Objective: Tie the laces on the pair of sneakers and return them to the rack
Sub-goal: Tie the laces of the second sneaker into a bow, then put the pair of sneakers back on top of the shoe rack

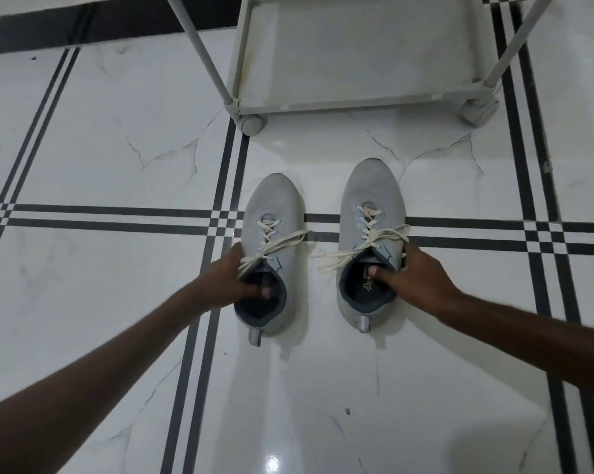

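Observation:
Two light grey sneakers stand side by side on the white tiled floor, toes pointing away from me. My left hand (232, 277) grips the collar of the left sneaker (271, 213), thumb inside the opening. My right hand (415, 273) grips the collar of the right sneaker (370, 189) the same way. Cream laces (281, 242) on the left sneaker hang loose across its tongue. The right sneaker's laces (381, 236) trail untied onto the floor between the pair. The pale grey rack (357, 102) stands just beyond the toes, its bottom shelf bare.
The rack rolls on castors, with a wheel (252, 124) at its near left corner and another (478, 112) at the near right. A slanted rack pole (199, 49) rises at left. Black double stripes cross the glossy floor. A dark skirting band runs along the far left.

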Available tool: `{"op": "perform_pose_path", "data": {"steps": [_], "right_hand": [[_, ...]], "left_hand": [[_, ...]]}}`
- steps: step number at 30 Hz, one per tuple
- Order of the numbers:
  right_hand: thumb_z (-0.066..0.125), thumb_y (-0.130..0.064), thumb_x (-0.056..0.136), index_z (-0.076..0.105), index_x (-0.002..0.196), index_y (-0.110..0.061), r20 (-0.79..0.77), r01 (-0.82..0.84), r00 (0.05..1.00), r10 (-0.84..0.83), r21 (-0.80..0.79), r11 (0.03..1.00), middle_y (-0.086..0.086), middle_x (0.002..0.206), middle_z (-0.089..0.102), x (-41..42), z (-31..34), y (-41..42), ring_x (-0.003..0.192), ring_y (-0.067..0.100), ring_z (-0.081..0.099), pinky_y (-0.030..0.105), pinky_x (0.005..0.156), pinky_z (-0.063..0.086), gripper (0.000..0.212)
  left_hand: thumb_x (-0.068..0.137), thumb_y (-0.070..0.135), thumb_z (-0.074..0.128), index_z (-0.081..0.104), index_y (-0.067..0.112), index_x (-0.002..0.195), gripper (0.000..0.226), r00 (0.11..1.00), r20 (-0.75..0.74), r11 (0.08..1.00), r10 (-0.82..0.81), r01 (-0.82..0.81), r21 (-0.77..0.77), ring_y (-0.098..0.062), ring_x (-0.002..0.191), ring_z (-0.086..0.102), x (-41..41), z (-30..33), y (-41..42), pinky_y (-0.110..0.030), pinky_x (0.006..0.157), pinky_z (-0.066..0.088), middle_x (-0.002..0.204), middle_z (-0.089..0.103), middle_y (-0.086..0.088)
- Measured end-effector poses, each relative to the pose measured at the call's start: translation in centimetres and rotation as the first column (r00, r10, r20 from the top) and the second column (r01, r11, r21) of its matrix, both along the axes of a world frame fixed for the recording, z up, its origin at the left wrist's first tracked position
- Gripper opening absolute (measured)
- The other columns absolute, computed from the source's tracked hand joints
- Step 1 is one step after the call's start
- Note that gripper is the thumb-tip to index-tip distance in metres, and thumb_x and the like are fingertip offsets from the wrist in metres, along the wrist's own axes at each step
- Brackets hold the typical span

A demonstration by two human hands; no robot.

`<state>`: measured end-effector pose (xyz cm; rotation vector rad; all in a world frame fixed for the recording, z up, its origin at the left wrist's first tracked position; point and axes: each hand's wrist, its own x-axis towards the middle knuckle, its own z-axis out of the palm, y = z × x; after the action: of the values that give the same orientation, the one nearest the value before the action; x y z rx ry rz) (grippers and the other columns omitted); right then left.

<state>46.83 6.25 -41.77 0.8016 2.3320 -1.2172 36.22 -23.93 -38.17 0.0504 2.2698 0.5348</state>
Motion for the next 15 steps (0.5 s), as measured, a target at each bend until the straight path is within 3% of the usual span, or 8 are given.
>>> {"op": "perform_pose_path", "data": {"steps": [3,6,11,14,15], "right_hand": [[0.073,-0.035,0.078,0.055,0.123,-0.012,-0.008,-0.036,0.999,0.037,0.097,0.995,0.012,0.119,0.067,-0.9,-0.1,-0.3,0.108,0.034,0.062,0.040,0.091,0.051,0.054],[0.065,-0.024,0.083,0.052,0.123,-0.008,-0.027,-0.123,0.991,0.129,0.159,0.980,0.017,0.116,0.066,-0.9,-0.2,-1.5,0.106,0.039,0.062,0.038,0.086,0.048,0.045],[0.059,-0.016,0.087,0.051,0.113,-0.002,-0.050,-0.185,0.978,0.201,0.229,0.956,0.021,0.107,0.066,-0.5,1.3,-1.4,0.099,0.042,0.062,0.031,0.072,0.039,0.031],[0.061,-0.015,0.086,0.053,0.109,-0.003,-0.069,-0.181,0.977,0.202,0.238,0.954,0.019,0.099,0.067,-0.7,6.4,-0.3,0.094,0.040,0.064,0.031,0.070,0.038,0.027],[0.062,-0.015,0.086,0.054,0.108,-0.003,-0.090,-0.177,0.975,0.204,0.243,0.954,0.018,0.097,0.067,-0.8,8.5,-0.1,0.092,0.039,0.064,0.032,0.069,0.039,0.026]], "left_hand": [[0.075,0.024,0.076,0.045,0.011,0.137,0.070,0.979,-0.199,0.998,0.045,-0.053,-0.031,-0.033,0.101,0.065,1.2,-1.2,1.4,-0.038,0.085,0.054,0.116,0.068,-0.015],[0.079,0.011,0.070,0.046,0.014,0.138,0.064,0.976,-0.179,0.991,0.123,-0.111,0.075,-0.029,0.096,0.067,2.1,-1.5,2.8,-0.033,0.078,0.054,0.109,0.069,-0.009],[0.079,0.007,0.067,0.050,0.017,0.133,0.058,0.970,-0.182,0.968,0.162,-0.121,0.218,-0.027,0.089,0.068,2.3,0.3,4.3,-0.039,0.074,0.059,0.102,0.069,-0.007],[0.080,0.007,0.067,0.050,0.020,0.132,0.056,0.961,-0.213,0.954,0.176,-0.113,0.277,-0.014,0.078,0.064,1.7,5.0,5.0,-0.010,0.058,0.047,0.092,0.066,0.006],[0.080,0.006,0.067,0.050,0.022,0.132,0.057,0.956,-0.225,0.949,0.186,-0.115,0.295,-0.009,0.076,0.063,1.7,6.9,5.4,-0.007,0.056,0.045,0.090,0.064,0.010]]}}
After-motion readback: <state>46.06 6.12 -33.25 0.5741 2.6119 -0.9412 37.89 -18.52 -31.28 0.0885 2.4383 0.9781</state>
